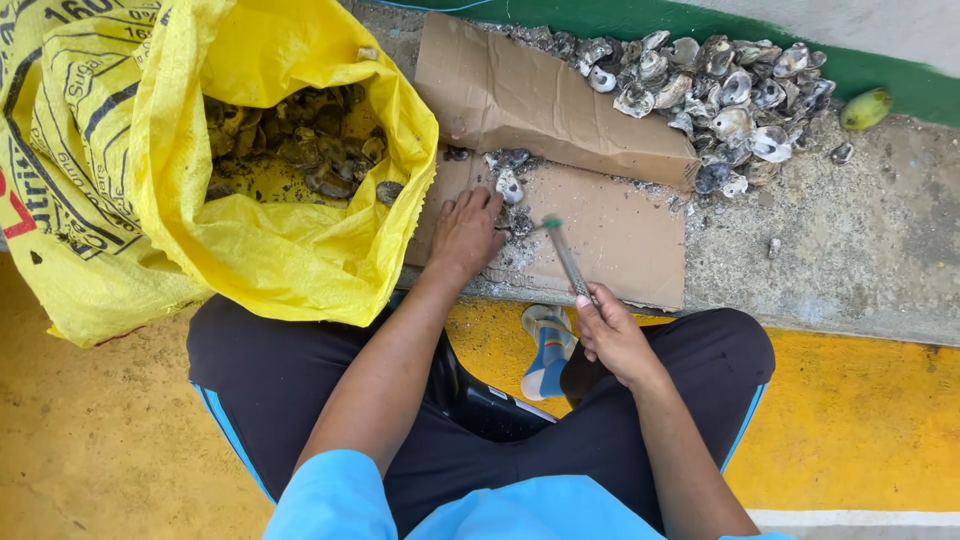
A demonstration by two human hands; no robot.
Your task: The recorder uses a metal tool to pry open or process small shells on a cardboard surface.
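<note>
My left hand [466, 232] rests flat on a sheet of brown cardboard [610, 235], its fingertips touching a small grey oyster [509, 186]. My right hand [612, 335] is closed around the handle of a thin metal tool [566, 257], whose green-tipped end points up toward the oyster, a short way to its right. Grit and shell bits lie on the cardboard around the oyster.
An open yellow woven sack [290, 240] with dark unopened oysters [300, 150] lies at the left. A heap of opened shells [720, 95] sits at the top right on concrete, a green fruit [865, 108] beside it. My legs, in dark trousers, sit crossed below.
</note>
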